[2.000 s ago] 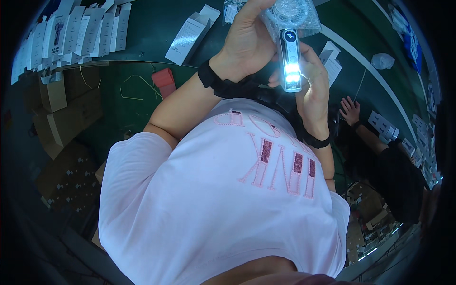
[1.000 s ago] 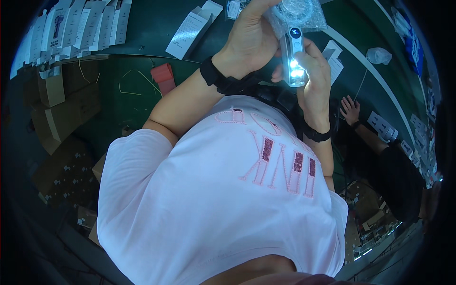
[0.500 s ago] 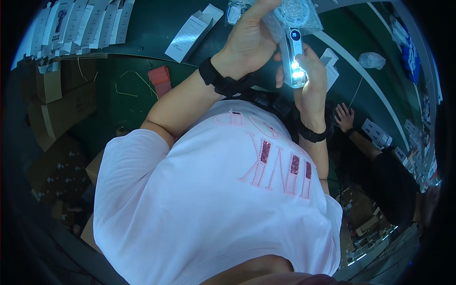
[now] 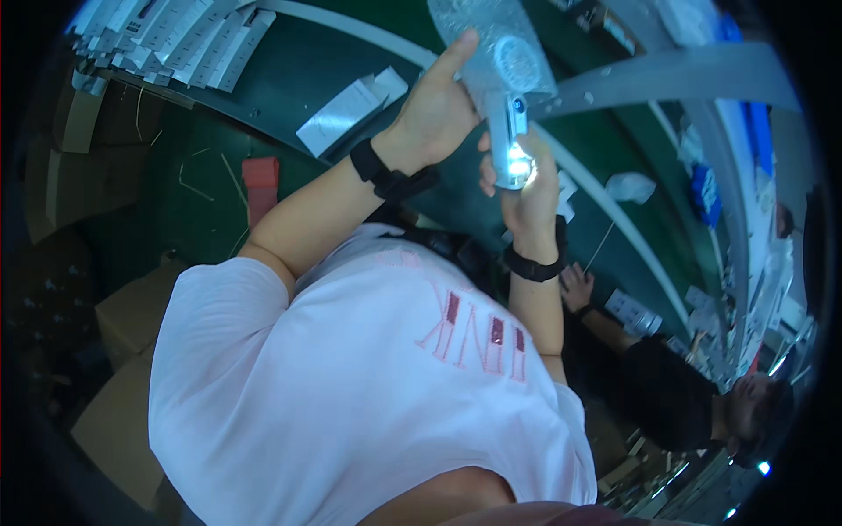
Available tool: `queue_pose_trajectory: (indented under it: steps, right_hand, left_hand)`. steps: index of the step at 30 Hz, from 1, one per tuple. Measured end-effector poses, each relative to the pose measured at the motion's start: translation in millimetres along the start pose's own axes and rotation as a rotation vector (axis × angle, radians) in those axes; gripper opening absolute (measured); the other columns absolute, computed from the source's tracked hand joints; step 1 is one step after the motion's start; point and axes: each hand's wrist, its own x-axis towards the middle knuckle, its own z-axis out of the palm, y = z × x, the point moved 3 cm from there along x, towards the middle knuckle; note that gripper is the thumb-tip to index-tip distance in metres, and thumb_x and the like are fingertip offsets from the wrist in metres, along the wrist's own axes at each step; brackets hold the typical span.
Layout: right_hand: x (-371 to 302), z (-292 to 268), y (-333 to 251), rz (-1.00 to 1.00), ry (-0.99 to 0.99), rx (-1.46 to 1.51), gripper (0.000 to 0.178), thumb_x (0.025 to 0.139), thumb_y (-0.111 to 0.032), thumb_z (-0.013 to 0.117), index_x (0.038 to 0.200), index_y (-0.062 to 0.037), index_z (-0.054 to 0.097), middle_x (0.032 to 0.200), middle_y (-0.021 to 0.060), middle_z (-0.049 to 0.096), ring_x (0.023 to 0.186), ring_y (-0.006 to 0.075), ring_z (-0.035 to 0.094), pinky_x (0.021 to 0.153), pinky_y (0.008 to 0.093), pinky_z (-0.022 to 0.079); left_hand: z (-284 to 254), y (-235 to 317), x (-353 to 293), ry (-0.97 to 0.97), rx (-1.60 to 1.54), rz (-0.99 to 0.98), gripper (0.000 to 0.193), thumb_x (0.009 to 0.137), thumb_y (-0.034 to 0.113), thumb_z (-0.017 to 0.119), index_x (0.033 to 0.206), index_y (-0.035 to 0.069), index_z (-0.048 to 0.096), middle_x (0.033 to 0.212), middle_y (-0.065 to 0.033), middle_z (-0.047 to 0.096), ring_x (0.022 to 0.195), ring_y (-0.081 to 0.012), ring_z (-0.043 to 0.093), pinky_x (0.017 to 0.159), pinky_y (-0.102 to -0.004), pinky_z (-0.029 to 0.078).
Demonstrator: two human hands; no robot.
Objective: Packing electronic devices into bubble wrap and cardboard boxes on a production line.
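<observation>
A pale handheld fan [image 4: 508, 130] with a round grille is held up in front of me. Its head sits inside a clear bubble-wrap bag [image 4: 484, 35], while the handle sticks out of it. A small round display shows on the handle, and a bright glare covers its lower part. My right hand [image 4: 532, 195] is closed round the handle, thumb on its front. At the bag's left edge, my left hand [image 4: 431, 121] grips the bag, thumb raised along it; its other fingers are partly hidden. An opened white box [image 4: 344, 114] lies on the dark green table [image 4: 289, 66] left of my hands.
Several white boxes [image 4: 189, 39] stand in a row at the far left. A red strap [image 4: 260, 188] hangs below the table edge. Cardboard boxes [image 4: 132, 307] fill the left side. To the right are a crumpled clear bag [image 4: 631, 187] and a co-worker's hand [image 4: 576, 287].
In the picture, both hands and the fan have shifted left and somewhat down, and more of the bag and grille shows. The view has turned, bringing more of the co-worker into sight.
</observation>
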Motion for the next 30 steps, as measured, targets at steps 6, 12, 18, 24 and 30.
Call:
queue_pose_trajectory:
  steps: [6, 12, 18, 24, 30]
  right_hand:
    - [40.6, 28.4, -9.1, -0.055, -0.076, -0.001, 0.034, 0.091, -0.027, 0.040, 0.108, 0.0014, 0.049, 0.089, 0.0147, 0.059, 0.060, 0.0183, 0.053, 0.049, 0.0292, 0.040]
    - [110.1, 41.6, -3.0, -0.052, -0.092, 0.036, 0.034, 0.092, -0.028, 0.039, 0.101, 0.0016, 0.055, 0.088, 0.0147, 0.059, 0.060, 0.0204, 0.052, 0.051, 0.0325, 0.040]
    - [214.8, 47.2, 28.1, -0.005, -0.071, -0.009, 0.027, 0.091, -0.026, 0.043, 0.098, -0.0029, 0.055, 0.090, 0.0103, 0.060, 0.071, 0.0210, 0.054, 0.061, 0.0344, 0.042]
    - [314.0, 4.5, 83.8, 0.001, 0.050, 0.205, 0.032, 0.087, -0.034, 0.048, 0.104, -0.0073, 0.056, 0.093, 0.0135, 0.063, 0.066, 0.0222, 0.053, 0.058, 0.0347, 0.041]
    - [397.4, -24.6, 86.5, -0.057, 0.255, 0.242, 0.040, 0.089, -0.036, 0.047, 0.116, -0.0059, 0.046, 0.100, 0.0114, 0.058, 0.083, 0.0243, 0.054, 0.072, 0.0386, 0.045]
  left_hand:
    - [-25.6, 31.2, -13.2, 0.298, -0.014, 0.028, 0.079, 0.091, 0.054, 0.050, 0.146, 0.008, 0.017, 0.140, -0.0205, 0.034, 0.131, -0.0301, 0.035, 0.106, -0.0445, 0.031]
    - [-66.8, 114.3, -51.0, 0.407, 0.368, 0.569, 0.075, 0.094, 0.050, 0.043, 0.146, 0.003, 0.019, 0.144, -0.0231, 0.033, 0.132, -0.0342, 0.035, 0.110, -0.0464, 0.024]
    - [-71.4, 214.6, -45.4, -0.103, 0.215, 0.792, 0.064, 0.097, 0.044, 0.034, 0.142, -0.001, 0.028, 0.138, -0.0244, 0.040, 0.128, -0.0350, 0.041, 0.109, -0.0440, 0.030]
    - [-146.9, 302.3, -20.9, -0.114, 0.324, 1.023, 0.060, 0.097, 0.042, 0.037, 0.140, 0.000, 0.031, 0.136, -0.0223, 0.043, 0.126, -0.0330, 0.043, 0.108, -0.0432, 0.031]
    - [-191.5, 365.0, -7.1, -0.165, 0.442, 1.128, 0.056, 0.097, 0.040, 0.039, 0.137, 0.002, 0.035, 0.134, -0.0201, 0.045, 0.125, -0.0311, 0.044, 0.106, -0.0424, 0.032]
